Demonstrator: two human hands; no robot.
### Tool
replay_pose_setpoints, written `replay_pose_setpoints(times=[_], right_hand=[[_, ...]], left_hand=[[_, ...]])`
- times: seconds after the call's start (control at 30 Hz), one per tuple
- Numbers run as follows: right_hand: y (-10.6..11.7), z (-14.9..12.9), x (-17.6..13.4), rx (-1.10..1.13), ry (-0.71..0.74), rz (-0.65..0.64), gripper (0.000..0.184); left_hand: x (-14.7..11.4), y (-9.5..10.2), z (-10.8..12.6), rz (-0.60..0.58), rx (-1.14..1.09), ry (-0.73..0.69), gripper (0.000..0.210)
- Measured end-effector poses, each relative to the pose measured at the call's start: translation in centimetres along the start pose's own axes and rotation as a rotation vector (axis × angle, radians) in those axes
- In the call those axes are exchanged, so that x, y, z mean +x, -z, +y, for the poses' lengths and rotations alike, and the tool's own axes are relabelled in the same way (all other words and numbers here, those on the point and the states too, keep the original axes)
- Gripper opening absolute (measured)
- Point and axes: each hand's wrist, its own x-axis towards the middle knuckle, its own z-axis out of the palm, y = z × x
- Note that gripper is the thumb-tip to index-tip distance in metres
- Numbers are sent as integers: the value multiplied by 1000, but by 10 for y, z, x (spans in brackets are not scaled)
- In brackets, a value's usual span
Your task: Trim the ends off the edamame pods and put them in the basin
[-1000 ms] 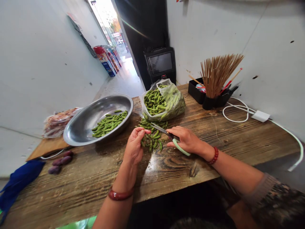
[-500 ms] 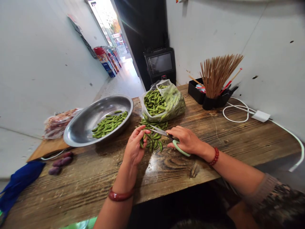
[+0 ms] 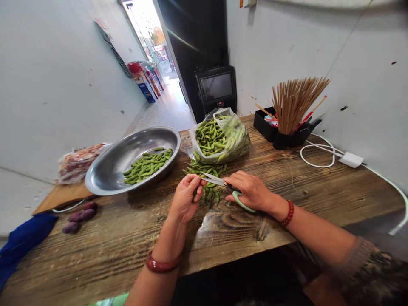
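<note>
My right hand [image 3: 250, 190] is closed around a pair of scissors [image 3: 239, 199] with pale green handles. Their blades point left, slightly parted, with the tips at the fingers of my left hand [image 3: 187, 196]. That hand is closed in a pinch on a green edamame pod, mostly hidden by the fingers. Loose edamame pods [image 3: 214, 193] lie on the table just beyond and beneath the blades. Behind them stands an open clear plastic bag [image 3: 237, 142] full of pods. To the left, a wide steel basin [image 3: 110, 163] holds a heap of pods on its right side.
Skewers [image 3: 291, 104] stand in a black holder [image 3: 283, 141] at the back right, near a white cable with an adapter [image 3: 350, 160]. Purple tubers [image 3: 83, 215], a blue cloth [image 3: 28, 242] and a plastic-wrapped bundle [image 3: 79, 163] are at the left of the wooden table [image 3: 127, 250].
My left hand has moved slightly right and down, its fingertips now right at the blades. The blades have come closer together. The whole view has shifted a little.
</note>
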Motion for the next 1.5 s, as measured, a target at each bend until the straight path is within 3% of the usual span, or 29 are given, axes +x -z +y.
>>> replay_pose_setpoints(times=[0.27,0.57,0.77,1.23,1.5], right_hand=[[3,-1,1,-23,-9,0,44],[6,-2,3,53,19,-7,49],[3,1,1,94,36,6,52],[-2,-1,2,33,79,-9,43],[-1,-2,2,44,55,-9,48]], left_hand=[[-5,-6,-4,-80,113,39,32],[-6,-5,-7,-48,256,-47,27],[-5,-1,-9,-97,348,-108,21],[-5,4,-1,-164,140,125,29],[-4,2,-7,-130,180,66,32]])
